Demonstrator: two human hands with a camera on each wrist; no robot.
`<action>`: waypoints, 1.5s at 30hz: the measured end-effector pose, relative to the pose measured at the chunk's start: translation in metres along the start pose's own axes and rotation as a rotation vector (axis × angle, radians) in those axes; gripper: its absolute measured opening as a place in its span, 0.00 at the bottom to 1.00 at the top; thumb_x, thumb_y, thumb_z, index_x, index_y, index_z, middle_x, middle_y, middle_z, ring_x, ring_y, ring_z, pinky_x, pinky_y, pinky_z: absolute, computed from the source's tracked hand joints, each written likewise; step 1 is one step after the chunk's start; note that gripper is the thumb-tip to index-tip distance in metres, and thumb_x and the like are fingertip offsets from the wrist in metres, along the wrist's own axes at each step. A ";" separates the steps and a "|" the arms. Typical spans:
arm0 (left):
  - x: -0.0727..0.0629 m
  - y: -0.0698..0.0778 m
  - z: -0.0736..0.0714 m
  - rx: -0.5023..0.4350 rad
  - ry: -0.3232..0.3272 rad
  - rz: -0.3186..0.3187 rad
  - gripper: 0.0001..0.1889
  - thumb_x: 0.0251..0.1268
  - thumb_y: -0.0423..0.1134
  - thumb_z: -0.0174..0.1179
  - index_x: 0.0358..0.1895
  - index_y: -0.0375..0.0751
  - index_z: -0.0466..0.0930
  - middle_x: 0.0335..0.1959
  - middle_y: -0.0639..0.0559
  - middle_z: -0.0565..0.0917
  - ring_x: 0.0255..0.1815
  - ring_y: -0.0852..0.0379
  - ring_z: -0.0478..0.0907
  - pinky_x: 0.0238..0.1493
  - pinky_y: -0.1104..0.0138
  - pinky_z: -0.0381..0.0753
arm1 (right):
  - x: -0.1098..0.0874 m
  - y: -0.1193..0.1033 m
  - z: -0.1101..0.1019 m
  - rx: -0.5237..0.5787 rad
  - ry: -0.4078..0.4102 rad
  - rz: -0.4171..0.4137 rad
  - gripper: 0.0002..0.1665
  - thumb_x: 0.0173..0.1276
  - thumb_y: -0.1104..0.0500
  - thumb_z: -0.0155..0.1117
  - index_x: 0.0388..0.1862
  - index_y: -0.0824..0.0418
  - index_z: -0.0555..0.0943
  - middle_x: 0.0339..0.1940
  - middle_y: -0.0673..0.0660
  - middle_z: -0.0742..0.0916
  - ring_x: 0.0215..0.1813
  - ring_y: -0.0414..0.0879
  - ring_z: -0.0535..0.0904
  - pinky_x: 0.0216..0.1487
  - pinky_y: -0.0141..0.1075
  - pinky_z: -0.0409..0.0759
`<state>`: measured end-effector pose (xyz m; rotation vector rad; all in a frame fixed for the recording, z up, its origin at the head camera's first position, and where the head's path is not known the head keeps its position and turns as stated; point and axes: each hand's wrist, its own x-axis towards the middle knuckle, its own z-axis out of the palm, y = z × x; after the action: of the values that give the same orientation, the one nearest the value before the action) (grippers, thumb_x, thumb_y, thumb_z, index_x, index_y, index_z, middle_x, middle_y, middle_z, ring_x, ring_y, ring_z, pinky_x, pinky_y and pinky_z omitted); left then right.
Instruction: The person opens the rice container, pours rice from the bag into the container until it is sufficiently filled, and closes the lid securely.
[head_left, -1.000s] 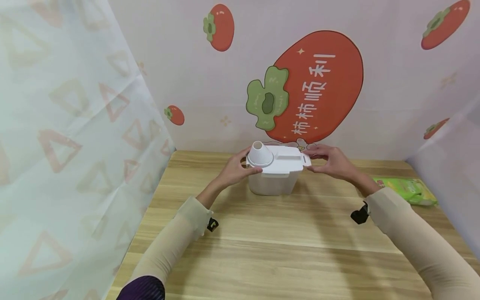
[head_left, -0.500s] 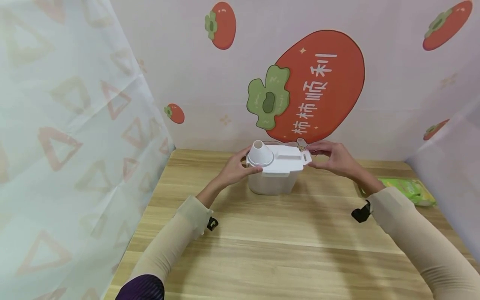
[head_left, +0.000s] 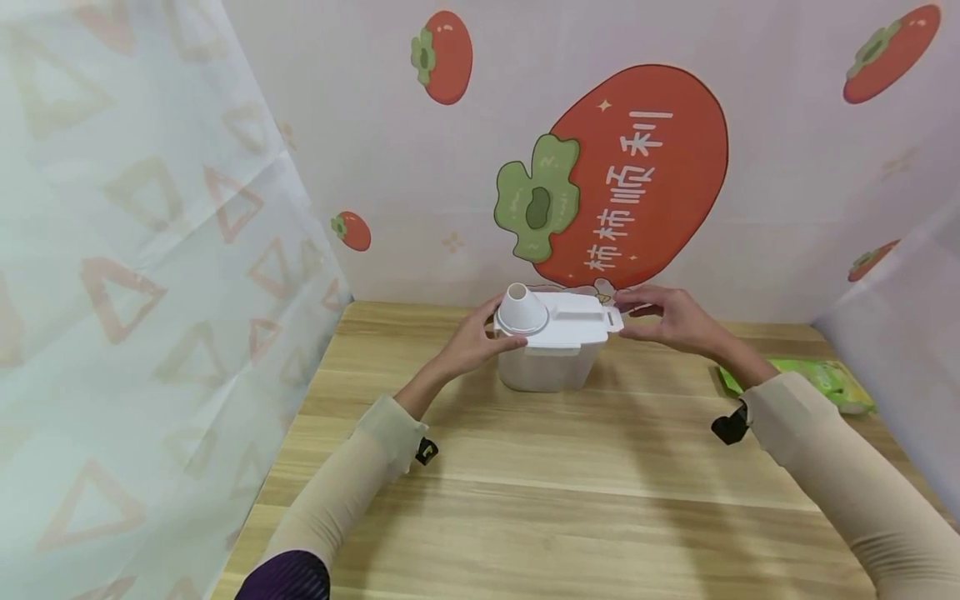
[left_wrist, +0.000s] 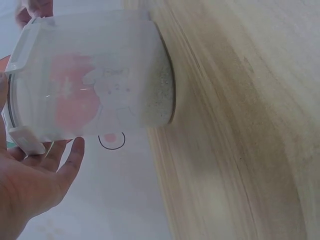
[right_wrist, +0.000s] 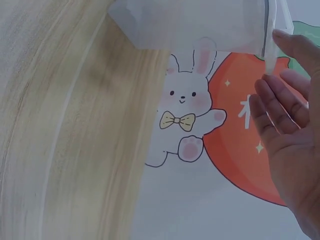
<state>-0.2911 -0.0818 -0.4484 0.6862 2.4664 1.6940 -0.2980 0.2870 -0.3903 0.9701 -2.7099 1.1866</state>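
A white plastic storage container (head_left: 551, 367) stands upright near the wall, its lid topped by a cone-shaped spout (head_left: 522, 310). Through its translucent side, pale grainy contents (left_wrist: 159, 95) show low down in the left wrist view. My left hand (head_left: 471, 340) grips the lid's left end, thumb on the near side and fingers behind. At the other end, my right hand (head_left: 671, 319) holds the slotted latch flap (head_left: 614, 318), which sticks outward, between thumb and fingers. The front latch (head_left: 552, 350) lies along the near side.
A green packet (head_left: 825, 383) lies at the table's right side, partly behind my right forearm. Printed sheets cover the back wall (head_left: 420, 167) and both sides. The wooden table (head_left: 525, 483) meets the back wall just behind the container.
The right latch flap has swung up and outward, and my right hand has shifted slightly right with it. My left hand and the container have stayed put.
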 end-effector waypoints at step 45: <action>-0.006 0.024 0.031 0.305 0.312 -0.070 0.53 0.57 0.56 0.80 0.82 0.39 0.63 0.79 0.44 0.72 0.77 0.46 0.71 0.76 0.51 0.72 | 0.046 -0.013 0.035 -0.002 -0.051 0.158 0.29 0.75 0.50 0.71 0.71 0.61 0.82 0.61 0.62 0.86 0.55 0.54 0.78 0.52 0.30 0.77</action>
<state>-0.2688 -0.0499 -0.4402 0.3714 2.9647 1.5150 -0.3199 0.2319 -0.3946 0.8101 -2.8739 1.1981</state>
